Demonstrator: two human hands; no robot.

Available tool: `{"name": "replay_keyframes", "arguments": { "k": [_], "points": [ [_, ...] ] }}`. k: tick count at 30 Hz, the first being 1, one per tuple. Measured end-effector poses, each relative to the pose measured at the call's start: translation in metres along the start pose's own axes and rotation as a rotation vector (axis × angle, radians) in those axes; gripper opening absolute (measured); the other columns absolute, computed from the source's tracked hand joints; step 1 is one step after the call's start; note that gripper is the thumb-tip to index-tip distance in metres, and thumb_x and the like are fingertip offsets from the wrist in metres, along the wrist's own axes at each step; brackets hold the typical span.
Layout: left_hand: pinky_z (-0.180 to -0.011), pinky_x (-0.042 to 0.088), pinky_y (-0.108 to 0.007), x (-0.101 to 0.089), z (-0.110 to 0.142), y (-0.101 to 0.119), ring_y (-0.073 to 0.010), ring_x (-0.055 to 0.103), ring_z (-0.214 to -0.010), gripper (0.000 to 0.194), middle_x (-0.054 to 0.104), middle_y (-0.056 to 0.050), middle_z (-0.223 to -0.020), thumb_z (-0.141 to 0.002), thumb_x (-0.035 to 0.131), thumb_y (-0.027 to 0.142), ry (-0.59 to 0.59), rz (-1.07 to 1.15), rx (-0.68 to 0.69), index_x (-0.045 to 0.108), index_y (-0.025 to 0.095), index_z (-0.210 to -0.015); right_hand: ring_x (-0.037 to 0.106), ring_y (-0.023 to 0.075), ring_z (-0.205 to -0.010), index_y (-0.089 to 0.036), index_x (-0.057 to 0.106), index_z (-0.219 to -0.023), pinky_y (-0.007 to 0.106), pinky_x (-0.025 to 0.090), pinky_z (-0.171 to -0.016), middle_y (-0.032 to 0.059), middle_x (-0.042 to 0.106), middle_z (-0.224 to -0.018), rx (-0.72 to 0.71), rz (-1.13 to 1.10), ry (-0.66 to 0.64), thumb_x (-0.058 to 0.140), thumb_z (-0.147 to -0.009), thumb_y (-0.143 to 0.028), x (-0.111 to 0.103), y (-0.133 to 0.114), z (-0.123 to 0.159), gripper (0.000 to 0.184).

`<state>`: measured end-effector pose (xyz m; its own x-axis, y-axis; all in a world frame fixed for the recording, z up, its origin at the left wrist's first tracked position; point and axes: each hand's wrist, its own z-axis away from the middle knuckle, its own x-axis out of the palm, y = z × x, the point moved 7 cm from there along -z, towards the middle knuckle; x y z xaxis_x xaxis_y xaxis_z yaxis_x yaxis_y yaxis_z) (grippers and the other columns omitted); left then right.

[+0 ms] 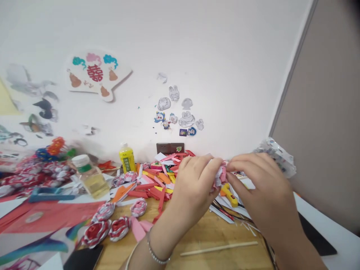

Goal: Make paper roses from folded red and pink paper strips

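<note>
A pink and white paper flower is held up over the table between my two hands. My left hand wraps round it from the left, with the fingers curled over its top, hiding much of it. From the right, my right hand pinches the flower's edge between thumb and fingertips. Below my hands a thin wooden stick lies on the wooden table. Several finished paper roses in red, pink and white, such as one red rose, rest to the left of my left forearm.
Folded paper strips in red, orange and yellow are heaped behind my hands. A yellow glue gun lies beneath them. Two bottles stand left: a yellow-labelled bottle and a clear bottle. A plastic bag sits by the right wall.
</note>
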<state>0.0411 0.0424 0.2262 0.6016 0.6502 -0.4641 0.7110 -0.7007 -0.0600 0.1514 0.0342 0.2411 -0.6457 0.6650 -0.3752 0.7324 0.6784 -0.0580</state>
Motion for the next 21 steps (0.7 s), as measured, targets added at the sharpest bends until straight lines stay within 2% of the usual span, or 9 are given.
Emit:
{"name": "replay_keyframes", "arguments": {
  "k": [10, 21],
  "points": [
    [-0.085, 0.040, -0.037, 0.0008, 0.0046, -0.0074, -0.0236, 0.055, -0.100, 0.045, 0.062, -0.009, -0.107, -0.074, 0.062, 0.013, 0.025, -0.022, 0.012, 0.044, 0.020, -0.115, 0.051, 0.0179, -0.073, -0.021, 0.052, -0.069, 0.032, 0.040, -0.068, 0.0006, 0.058, -0.071, 0.109, -0.080, 0.050, 0.054, -0.083, -0.013, -0.0001, 0.0001, -0.0010, 0.016],
    [-0.082, 0.041, -0.035, -0.0022, 0.0006, -0.0056, -0.0220, 0.054, -0.094, 0.038, 0.061, -0.009, -0.103, -0.077, 0.059, 0.015, 0.050, -0.014, 0.030, 0.046, 0.018, -0.113, 0.051, 0.0172, -0.068, -0.017, 0.055, -0.067, 0.031, 0.043, -0.066, 0.0029, 0.059, -0.068, 0.072, -0.191, 0.116, 0.054, -0.082, -0.007, -0.0075, -0.0074, -0.0059, 0.018]
  ]
}}
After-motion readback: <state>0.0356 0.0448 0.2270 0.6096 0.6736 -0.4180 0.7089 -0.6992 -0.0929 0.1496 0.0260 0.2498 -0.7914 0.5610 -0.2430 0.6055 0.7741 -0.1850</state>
